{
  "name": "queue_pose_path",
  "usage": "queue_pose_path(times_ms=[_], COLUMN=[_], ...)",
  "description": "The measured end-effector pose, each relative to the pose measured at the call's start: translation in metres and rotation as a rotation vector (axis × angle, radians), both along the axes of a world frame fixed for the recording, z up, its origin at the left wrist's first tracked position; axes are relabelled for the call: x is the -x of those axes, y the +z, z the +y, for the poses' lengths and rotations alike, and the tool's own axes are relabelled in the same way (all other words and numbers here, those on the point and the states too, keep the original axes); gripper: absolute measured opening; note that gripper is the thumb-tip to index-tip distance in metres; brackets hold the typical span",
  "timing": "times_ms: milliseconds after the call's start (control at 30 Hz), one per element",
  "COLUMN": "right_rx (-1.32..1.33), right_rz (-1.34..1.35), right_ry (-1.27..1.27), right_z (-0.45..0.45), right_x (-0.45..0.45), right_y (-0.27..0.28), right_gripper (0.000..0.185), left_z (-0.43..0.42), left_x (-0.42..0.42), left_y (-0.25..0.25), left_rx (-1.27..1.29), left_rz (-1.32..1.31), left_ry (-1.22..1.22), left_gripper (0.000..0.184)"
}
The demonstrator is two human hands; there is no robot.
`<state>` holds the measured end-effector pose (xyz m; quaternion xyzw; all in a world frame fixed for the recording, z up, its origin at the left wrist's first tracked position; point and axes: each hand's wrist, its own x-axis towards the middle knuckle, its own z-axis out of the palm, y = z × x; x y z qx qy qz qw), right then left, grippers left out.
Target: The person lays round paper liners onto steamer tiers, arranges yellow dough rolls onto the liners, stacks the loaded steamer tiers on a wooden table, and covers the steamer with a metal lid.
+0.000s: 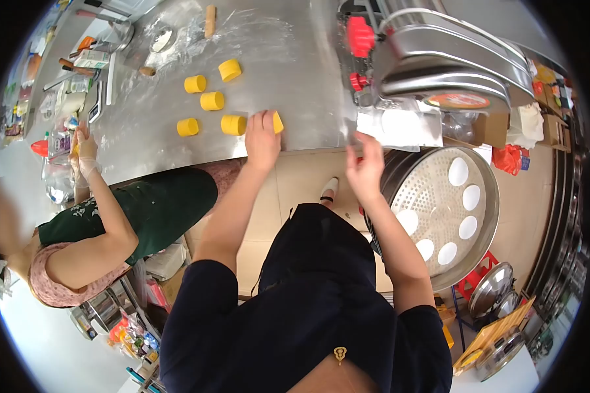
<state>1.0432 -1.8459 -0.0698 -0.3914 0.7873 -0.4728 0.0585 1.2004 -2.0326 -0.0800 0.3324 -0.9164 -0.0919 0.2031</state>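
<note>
Several short yellow cylinders, such as one yellow piece (pixel 212 101), stand on the metal table (pixel 295 98). At the table's front edge my left hand (pixel 263 139) has its fingers over another yellow piece (pixel 278 122), which shows at the right of the fingertips. A further yellow piece (pixel 233 125) stands just left of that hand. My right hand (pixel 366 162) is raised near the table edge, beside the large round steamer tray (pixel 432 265); its fingers are bent and partly apart, with nothing visible in them. White round papers (pixel 467 227) lie on the perforated tray.
A metal machine with red knobs (pixel 360 37) stands at the back right. Near the back of the table lies a wooden rolling pin (pixel 210 21). A co-worker in a green apron (pixel 157 209) stands at the left, gloved hands over the table's left part.
</note>
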Motion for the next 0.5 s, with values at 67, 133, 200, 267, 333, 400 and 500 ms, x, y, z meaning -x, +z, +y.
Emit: queue_pose_path(times_ms=[67, 133, 200, 267, 333, 400, 500], right_rx=[0.001, -0.043, -0.123, -0.198, -0.261, -0.296, -0.299], right_rz=[0.009, 0.005, -0.017, 0.009, 0.1, 0.177, 0.383], right_ry=[0.175, 0.334, 0.499, 0.631, 0.715, 0.705, 0.724], right_z=[-0.035, -0.075, -0.116, -0.152, -0.183, -0.208, -0.22], right_x=[-0.018, -0.038, -0.057, -0.076, -0.095, -0.116, -0.128], right_y=[0.005, 0.014, 0.025, 0.026, 0.019, 0.001, -0.014], right_gripper=[0.035, 0.041, 0.048, 0.053, 0.057, 0.056, 0.046], left_z=[0.02, 0.044, 0.069, 0.096, 0.121, 0.142, 0.163], left_x=[-0.013, -0.033, -0.061, -0.094, -0.117, -0.13, -0.147], left_y=[0.008, 0.015, 0.017, 0.007, 0.006, 0.012, 0.01], left_rx=[-0.102, -0.246, -0.39, -0.516, -0.638, -0.707, -0.741], left_rz=[0.126, 0.219, 0.278, 0.302, 0.284, 0.23, 0.176], left_ry=[0.134, 0.281, 0.382, 0.448, 0.53, 0.585, 0.604], left_gripper=[0.054, 0.054, 0.054, 0.056, 0.056, 0.056, 0.057])
